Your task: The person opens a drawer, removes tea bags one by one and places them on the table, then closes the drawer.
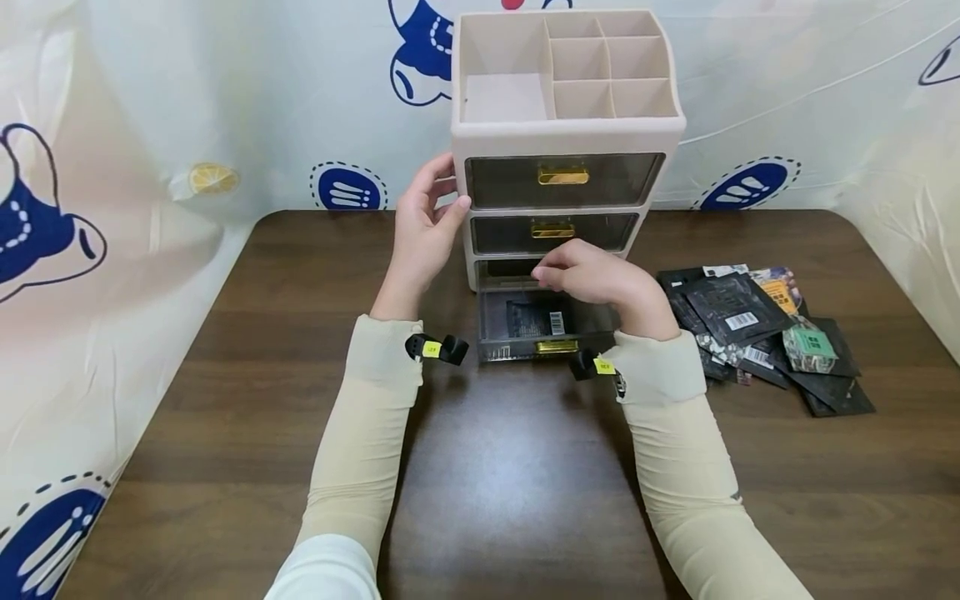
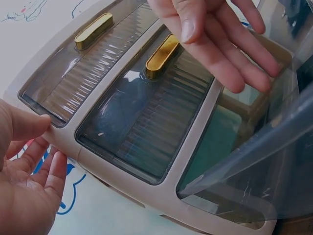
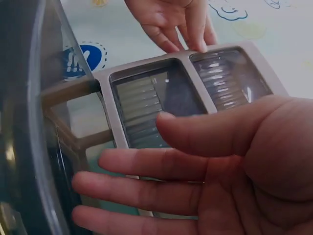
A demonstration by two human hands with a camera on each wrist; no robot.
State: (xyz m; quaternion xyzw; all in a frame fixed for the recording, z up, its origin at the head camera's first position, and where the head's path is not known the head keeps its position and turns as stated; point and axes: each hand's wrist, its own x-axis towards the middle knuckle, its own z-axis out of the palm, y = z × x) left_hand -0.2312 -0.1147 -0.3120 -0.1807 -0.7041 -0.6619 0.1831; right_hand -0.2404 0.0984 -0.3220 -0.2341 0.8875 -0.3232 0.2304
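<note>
A pale drawer organizer point(image 1: 570, 140) with smoky clear drawers and gold handles stands at the back of the table. Its bottom drawer point(image 1: 491, 333) is pulled out, and a flat black packet point(image 1: 531, 320) with a white barcode lies inside. My left hand point(image 1: 426, 225) holds the organizer's left side edge, thumb on the front frame and fingers along the side wall. Above the pulled-out drawer hovers my right hand point(image 1: 588, 273); in the right wrist view its fingers point(image 3: 142, 193) are extended with nothing in them.
To the right of the organizer lies a loose pile of flat packets point(image 1: 738, 321), mostly black, some with green or orange labels. Open compartments point(image 1: 581, 58) form the organizer's top. A patterned white sheet point(image 1: 247, 92) hangs behind the brown table point(image 1: 517, 500).
</note>
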